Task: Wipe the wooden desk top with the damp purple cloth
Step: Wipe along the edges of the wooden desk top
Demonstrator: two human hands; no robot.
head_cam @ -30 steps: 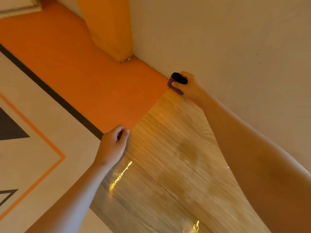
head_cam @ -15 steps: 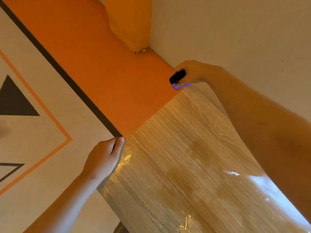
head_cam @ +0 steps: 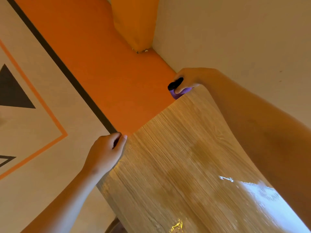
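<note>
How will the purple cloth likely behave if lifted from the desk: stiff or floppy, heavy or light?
Probably floppy: the purple cloth bunches small inside the right hand. Likely light, though dampness may add some weight; the desk top shines wet.

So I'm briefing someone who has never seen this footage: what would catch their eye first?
Probably the glossy wooden desk top, with wet glare at the lower right. Next comes the right hand gripping the purple cloth at the desk's far corner by the wall. The left hand sits curled at the opposite corner, against the bright orange surface beyond.
</note>
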